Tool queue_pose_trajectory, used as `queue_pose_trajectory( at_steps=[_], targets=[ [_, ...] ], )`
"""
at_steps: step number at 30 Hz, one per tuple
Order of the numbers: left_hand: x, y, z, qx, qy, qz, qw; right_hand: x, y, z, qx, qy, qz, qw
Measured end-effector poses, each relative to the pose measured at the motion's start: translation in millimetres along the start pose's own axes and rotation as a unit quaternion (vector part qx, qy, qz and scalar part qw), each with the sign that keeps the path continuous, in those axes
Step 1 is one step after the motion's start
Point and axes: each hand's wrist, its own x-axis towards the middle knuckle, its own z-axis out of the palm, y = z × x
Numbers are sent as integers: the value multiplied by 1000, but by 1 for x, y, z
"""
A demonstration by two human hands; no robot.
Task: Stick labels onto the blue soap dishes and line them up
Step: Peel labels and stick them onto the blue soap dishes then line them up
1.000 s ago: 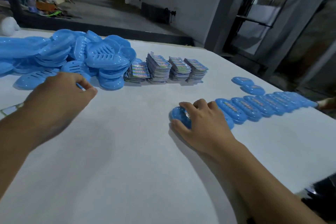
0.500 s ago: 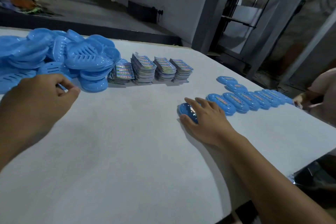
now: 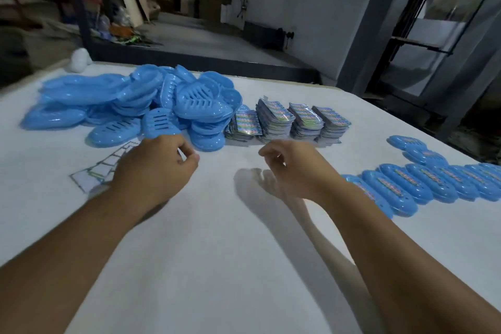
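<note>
**Labelling station: both hands raised, no dish held**

Covering most of the view, a white table (image 3: 217, 266) is recorded as the work surface. At ten to eleven o'clock a loose heap of blue soap dishes (image 3: 130, 106) is piled, unlabelled. At three o'clock a row of labelled dishes (image 3: 423, 184) is laid side by side, overlapping, running toward the right edge. At twelve o'clock four stacks of labels (image 3: 290, 123) are set just beside the heap. At nine o'clock a spent backing sheet (image 3: 100, 171) is noted, partly covered by the left hand (image 3: 154, 168). That hand is curled, thumb against fingertips; whether anything is pinched cannot be told. The right hand (image 3: 295, 168) is held above the table, fingers loosely curled, nothing gripped, well apart from the row.
</note>
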Motion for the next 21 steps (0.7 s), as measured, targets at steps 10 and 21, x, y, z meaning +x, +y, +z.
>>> queue_pose_trajectory(
  at_steps=[10,21],
  targets=[
    [8,-15,-2,8,2,-21,1000,73,-62,57,101,162,-2,982],
    [11,-20,-5,21,18,-35,999,121,-72,86,10,100,-5,995]
  ],
)
